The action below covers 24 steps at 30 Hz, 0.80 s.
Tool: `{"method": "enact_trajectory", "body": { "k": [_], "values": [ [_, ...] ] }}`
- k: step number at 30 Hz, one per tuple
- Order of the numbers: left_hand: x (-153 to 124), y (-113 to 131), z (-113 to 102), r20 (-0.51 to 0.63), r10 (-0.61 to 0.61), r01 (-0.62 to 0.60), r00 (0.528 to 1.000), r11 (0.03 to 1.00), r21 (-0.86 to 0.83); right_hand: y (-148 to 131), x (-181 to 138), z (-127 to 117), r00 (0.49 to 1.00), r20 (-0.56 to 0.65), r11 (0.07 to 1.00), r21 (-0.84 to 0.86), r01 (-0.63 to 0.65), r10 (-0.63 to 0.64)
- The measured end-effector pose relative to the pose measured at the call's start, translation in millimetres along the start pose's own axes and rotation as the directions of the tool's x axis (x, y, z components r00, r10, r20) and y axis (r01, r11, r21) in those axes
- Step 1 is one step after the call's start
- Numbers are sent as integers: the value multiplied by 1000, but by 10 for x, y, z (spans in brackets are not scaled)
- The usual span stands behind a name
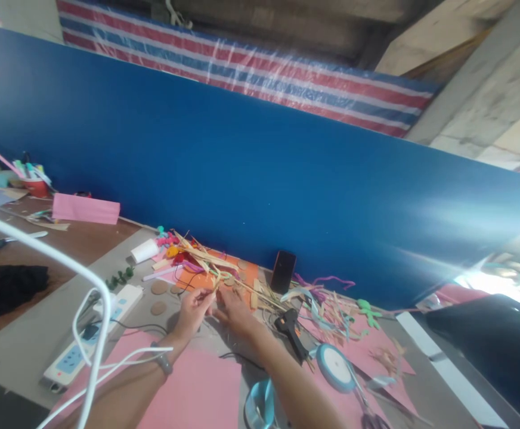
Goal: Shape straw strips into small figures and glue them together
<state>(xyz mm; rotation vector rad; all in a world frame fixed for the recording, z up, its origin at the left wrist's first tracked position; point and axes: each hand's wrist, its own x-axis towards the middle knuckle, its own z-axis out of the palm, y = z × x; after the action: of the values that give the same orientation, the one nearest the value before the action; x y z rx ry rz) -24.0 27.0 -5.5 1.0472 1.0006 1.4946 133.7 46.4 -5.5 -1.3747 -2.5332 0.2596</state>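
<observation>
My left hand (196,308) is closed in a pinch at the table's middle, on what looks like a thin straw-coloured strand (217,277). Beside it, my right hand (237,311) is lowered to the table with its fingers apart, close to the left fingertips. Just beyond both hands lies a loose pile of dry straw strips (201,255) over an orange sheet (251,275). Round brown discs (158,308) lie left of my left hand. A black glue gun (292,333) rests right of my right forearm.
A white power strip (93,333) and white cables (103,298) are at left. A phone (283,271) leans on the blue partition (251,173). Ribbon rolls (335,367), scissors (370,411) and pink sheets (197,387) lie nearer, with tangled strips (331,316) at right.
</observation>
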Motion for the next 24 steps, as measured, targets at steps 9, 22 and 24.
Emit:
{"method": "enact_trajectory", "body": {
  "k": [9,22,24],
  "values": [
    [-52,-37,31,29,-9,9,1000,1000,-2,24,-624,-416,991,111,997,4,72,-72],
    [-24,-126,-9,32,-17,16,999,1000,21,-116,-529,-265,986,125,994,6,111,-110],
    [-32,-133,-2,34,-20,19,999,1000,20,-67,-626,-366,979,150,990,59,129,-136]
  ]
}}
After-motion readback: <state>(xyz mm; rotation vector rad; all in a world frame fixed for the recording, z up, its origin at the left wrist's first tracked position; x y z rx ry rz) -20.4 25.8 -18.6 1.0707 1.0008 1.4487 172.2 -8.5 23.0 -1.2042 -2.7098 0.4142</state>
